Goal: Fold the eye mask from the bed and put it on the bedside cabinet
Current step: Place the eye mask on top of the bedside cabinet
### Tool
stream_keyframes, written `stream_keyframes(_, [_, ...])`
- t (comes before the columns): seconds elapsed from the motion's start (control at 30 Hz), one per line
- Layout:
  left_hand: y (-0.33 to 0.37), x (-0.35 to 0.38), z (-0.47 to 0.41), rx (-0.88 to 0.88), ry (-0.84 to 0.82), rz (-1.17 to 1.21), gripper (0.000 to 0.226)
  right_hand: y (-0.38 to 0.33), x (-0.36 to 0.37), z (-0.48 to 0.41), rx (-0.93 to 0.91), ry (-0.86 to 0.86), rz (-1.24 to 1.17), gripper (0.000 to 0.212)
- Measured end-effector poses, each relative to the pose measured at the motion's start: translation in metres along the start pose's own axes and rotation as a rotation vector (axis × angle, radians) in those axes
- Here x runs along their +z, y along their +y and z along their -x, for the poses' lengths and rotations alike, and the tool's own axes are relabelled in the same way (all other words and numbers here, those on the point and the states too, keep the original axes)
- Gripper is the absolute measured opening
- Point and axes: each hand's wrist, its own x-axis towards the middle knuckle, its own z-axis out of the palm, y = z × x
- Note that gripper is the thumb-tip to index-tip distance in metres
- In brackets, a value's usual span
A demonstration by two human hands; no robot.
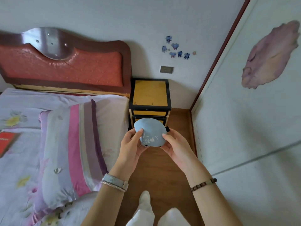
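Note:
A light blue eye mask (151, 131) with white printed characters is folded over into a rounded half, and a bit of its black strap sticks out at the right edge. My left hand (132, 145) grips its left side, thumb on the front. My right hand (175, 146) holds its right lower edge. Both hands hold it in the air in front of the bedside cabinet (150, 93), whose yellow top with a black rim stands just beyond and above the mask. The bed (24, 144) lies to the left.
A striped pillow (71, 149) lies on the bed near its right edge. A red flat item (6, 142) rests at the bed's far left. A red padded headboard (65, 67) backs the bed. White wardrobe panels (244, 128) close off the right. Wooden floor runs between.

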Motion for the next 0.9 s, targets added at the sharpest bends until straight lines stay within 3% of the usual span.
stream_keyframes(0.47, [0.036, 0.038, -0.158, -0.068, 0.056, -0.128, 0.034, -0.053, 0.01, -0.165, 0.084, 0.074, 0.012, 0.055])
stream_keyframes(0.77, [0.046, 0.092, -0.315, -0.088, 0.14, -0.195, 0.02, -0.112, -0.005, -0.329, 0.129, 0.06, 0.068, 0.039])
stream_keyframes(0.9, [0.043, 0.103, -0.382, -0.112, 0.182, -0.276, 0.038, -0.122, -0.008, -0.397, 0.179, 0.085, 0.134, 0.039])
